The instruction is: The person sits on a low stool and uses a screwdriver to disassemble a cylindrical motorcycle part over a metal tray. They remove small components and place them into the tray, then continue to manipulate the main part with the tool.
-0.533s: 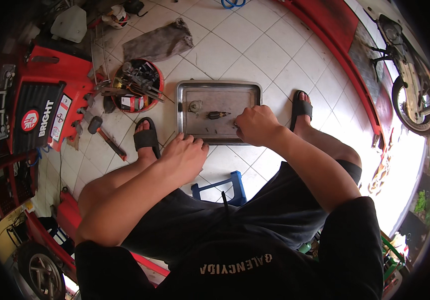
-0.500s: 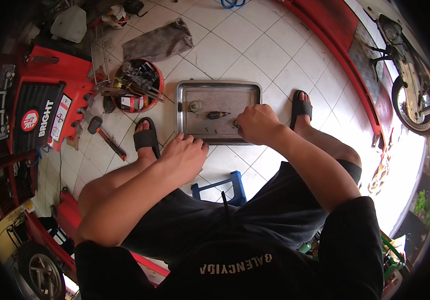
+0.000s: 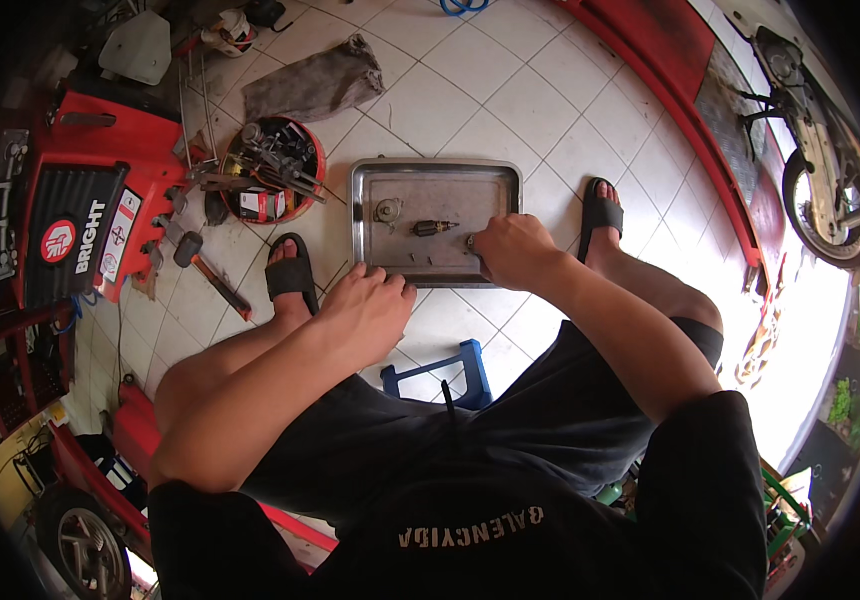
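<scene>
A shallow rectangular metal tray (image 3: 437,170) lies on the floor between my feet. My left hand (image 3: 365,308) is at its near left corner, fingers curled over the near rim. My right hand (image 3: 516,250) reaches over the tray's right side with its fingers closed. A bit of a small metal part (image 3: 471,242) shows by its fingertips; the rest is hidden by the hand. Inside the tray lie a round pale metal housing (image 3: 388,211), a dark cylindrical motor armature with a pointed shaft (image 3: 434,228) and a few small screws (image 3: 429,261).
A red tub full of tools (image 3: 320,160) stands left of the tray, with a hammer (image 3: 212,276) nearer me. A stained cloth (image 3: 316,80) lies beyond. A blue plastic frame (image 3: 470,375) is between my thighs. A red ramp-like platform (image 3: 665,70) runs along the right.
My right hand has dipped very slightly at the tray's right side. The left hand stays at the near rim, and the parts in the tray keep their places.
</scene>
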A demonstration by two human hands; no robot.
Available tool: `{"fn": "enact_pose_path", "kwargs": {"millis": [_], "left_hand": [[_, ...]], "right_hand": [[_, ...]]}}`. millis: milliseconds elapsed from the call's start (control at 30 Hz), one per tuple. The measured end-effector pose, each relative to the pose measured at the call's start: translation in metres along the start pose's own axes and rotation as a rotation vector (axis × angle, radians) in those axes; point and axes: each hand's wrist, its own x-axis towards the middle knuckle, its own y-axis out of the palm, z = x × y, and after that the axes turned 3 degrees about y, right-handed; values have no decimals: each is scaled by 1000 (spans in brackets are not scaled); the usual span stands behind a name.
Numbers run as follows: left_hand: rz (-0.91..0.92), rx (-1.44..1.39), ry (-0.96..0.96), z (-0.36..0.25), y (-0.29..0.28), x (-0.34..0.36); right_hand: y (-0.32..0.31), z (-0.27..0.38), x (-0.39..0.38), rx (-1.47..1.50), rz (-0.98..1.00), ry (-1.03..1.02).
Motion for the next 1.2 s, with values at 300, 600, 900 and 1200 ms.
{"fn": "enact_pose_path", "kwargs": {"millis": [300,600,900,1200], "left_hand": [[-1,-8,-6,0,1,-1],[-28,5,4,1,3,-2],[-74,12,19,1,2,-4],[-88,14,24,1,3,-3]], "right_hand": [[-11,-2,1,1,-42,19],[-17,-6,2,8,99,36],[-6,-8,3,14,98,0],[12,-13,9,130,-50,-149]]}}
